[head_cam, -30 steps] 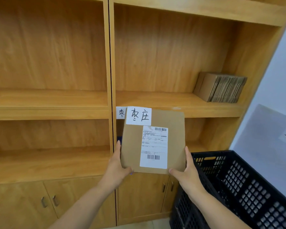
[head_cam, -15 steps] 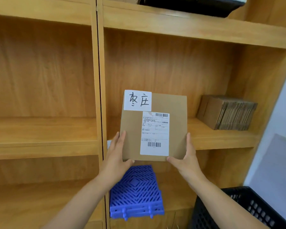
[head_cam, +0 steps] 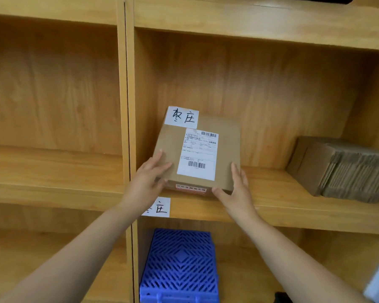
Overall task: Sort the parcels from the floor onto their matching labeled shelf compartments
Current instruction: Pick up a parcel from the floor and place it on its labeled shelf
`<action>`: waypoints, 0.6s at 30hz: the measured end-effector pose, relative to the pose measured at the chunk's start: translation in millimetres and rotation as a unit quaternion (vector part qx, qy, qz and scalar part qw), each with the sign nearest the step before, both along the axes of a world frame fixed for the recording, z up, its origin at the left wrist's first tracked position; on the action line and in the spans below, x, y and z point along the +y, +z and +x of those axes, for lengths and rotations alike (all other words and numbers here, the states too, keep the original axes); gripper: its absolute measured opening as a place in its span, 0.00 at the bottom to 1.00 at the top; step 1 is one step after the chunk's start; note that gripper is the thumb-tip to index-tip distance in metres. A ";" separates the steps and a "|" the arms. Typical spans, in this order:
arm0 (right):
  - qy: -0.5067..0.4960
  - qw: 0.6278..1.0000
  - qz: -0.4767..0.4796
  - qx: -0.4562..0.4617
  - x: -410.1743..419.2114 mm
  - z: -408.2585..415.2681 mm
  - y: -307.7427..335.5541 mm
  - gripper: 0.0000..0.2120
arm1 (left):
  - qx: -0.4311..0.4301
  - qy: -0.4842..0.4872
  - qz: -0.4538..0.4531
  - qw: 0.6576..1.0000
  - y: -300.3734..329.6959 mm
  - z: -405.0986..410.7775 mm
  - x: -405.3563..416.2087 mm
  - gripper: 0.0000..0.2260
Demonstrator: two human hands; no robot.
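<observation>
The left hand (head_cam: 148, 181) grips the near left corner of a flat brown cardboard parcel (head_cam: 197, 153), thumb on top, fingers curled beneath. The parcel sits at 12 o'clock on the smooth wooden shelf (head_cam: 293, 206), carrying a handwritten white label (head_cam: 182, 117) and a printed shipping sticker (head_cam: 197, 154). A matching paper tag (head_cam: 159, 207) hangs on the shelf edge at 6 o'clock of the parcel. The right hand (head_cam: 236, 189) clasps the near right corner. At 3 o'clock lies a bundle of folded corrugated boxes (head_cam: 341, 169); at 6 o'clock, below, a blue plastic grid (head_cam: 181, 265).
</observation>
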State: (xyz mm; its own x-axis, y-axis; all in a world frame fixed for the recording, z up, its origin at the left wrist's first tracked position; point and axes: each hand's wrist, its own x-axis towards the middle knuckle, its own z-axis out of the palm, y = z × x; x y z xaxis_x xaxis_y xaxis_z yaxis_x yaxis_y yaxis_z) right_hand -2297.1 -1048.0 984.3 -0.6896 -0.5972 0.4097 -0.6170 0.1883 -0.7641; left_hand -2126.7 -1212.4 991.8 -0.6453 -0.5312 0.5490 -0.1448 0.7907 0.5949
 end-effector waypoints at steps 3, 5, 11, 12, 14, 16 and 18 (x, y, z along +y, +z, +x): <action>-0.018 0.998 0.051 0.042 -13.0 -14.3 -2.3 0.36 | -0.052 0.041 -0.031 0.997 -5.0 -10.6 -6.8 0.25; -0.026 0.993 0.089 0.078 -18.1 -21.3 -4.7 0.32 | -0.068 0.058 -0.034 0.995 -10.6 -14.5 -11.7 0.27; -0.052 0.978 0.134 0.150 -28.0 -32.7 -5.4 0.29 | -0.063 0.097 -0.073 0.991 -18.5 -27.4 -18.9 0.25; -0.055 0.976 0.140 0.158 -29.7 -34.5 -5.3 0.29 | -0.065 0.105 -0.079 0.989 -19.2 -29.4 -18.4 0.25; -0.056 0.972 0.148 0.172 -32.9 -38.0 -6.3 0.28 | -0.073 0.123 -0.102 0.984 -19.6 -32.8 -17.3 0.25; -0.052 0.973 0.146 0.170 -35.5 -40.5 -8.0 0.27 | -0.080 0.141 -0.150 0.975 -19.5 -34.7 -17.1 0.26; -0.052 0.975 0.137 0.166 -37.5 -41.9 -9.1 0.26 | -0.080 0.163 -0.223 0.958 -20.7 -36.9 -19.6 0.28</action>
